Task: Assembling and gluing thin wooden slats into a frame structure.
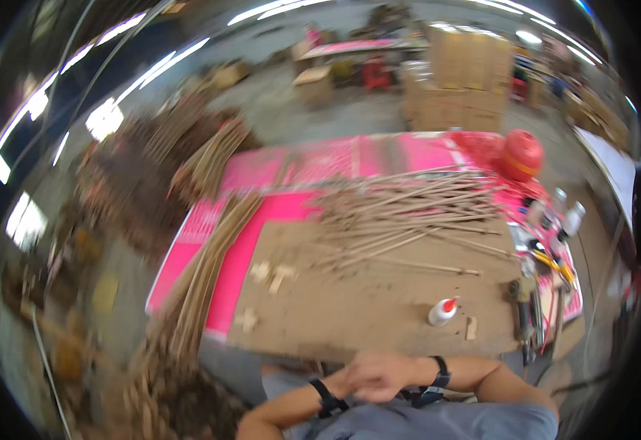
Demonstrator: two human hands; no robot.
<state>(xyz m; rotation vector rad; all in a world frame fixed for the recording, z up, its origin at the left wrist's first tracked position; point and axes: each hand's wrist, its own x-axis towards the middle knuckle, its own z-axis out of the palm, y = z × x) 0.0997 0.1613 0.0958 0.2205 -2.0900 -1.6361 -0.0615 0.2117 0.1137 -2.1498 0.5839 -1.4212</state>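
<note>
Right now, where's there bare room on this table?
The brown board is widely bare between the small wooden pieces left, the white squeeze bottle right and the thin sticks behind. A narrow pink strip is free beside the long slats. Crowded: the sticks and right edge, around the dark-handled tool.

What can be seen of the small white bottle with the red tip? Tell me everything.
The small white bottle looks plastic, with a rounded body and a red tip. It appears to stand upright on the brown board, just left of a small wooden piece. Only the board seems to touch it; blur hides finer detail.
</note>
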